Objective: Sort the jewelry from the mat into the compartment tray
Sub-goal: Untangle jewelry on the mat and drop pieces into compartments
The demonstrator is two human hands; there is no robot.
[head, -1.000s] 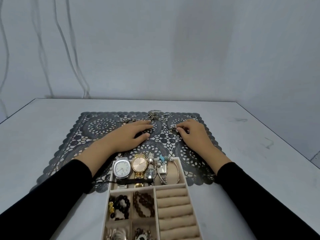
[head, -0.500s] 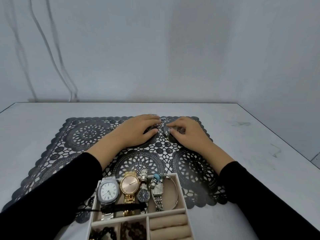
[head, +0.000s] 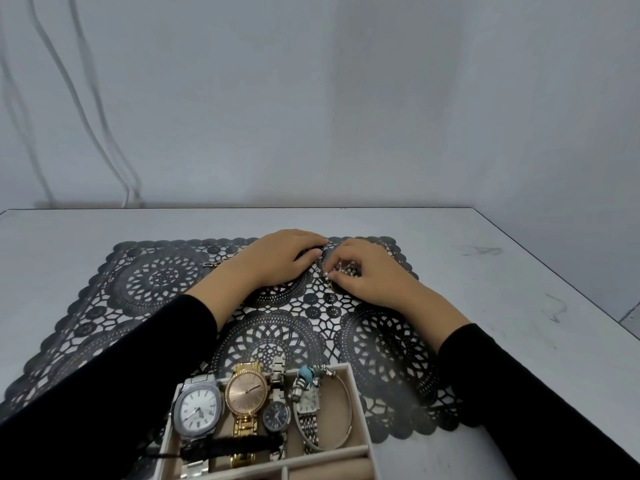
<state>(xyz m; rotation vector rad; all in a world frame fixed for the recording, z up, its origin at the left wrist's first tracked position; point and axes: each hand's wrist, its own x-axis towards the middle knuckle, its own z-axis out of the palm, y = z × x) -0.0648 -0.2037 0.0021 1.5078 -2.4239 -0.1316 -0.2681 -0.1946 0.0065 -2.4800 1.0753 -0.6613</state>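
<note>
The right hand (head: 370, 277) is now closing in, bunching the beaded chain (head: 341, 270) under curled fingers for pickup; the left hand (head: 277, 261) is lying flat on the mat (head: 166, 278).

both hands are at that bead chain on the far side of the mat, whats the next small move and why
Probably lift the silver beaded chain clear of the black lace mat: the right hand pinches its bunched beads, the left hand lies flat by its far end, and the beige compartment tray waits nearer.
</note>
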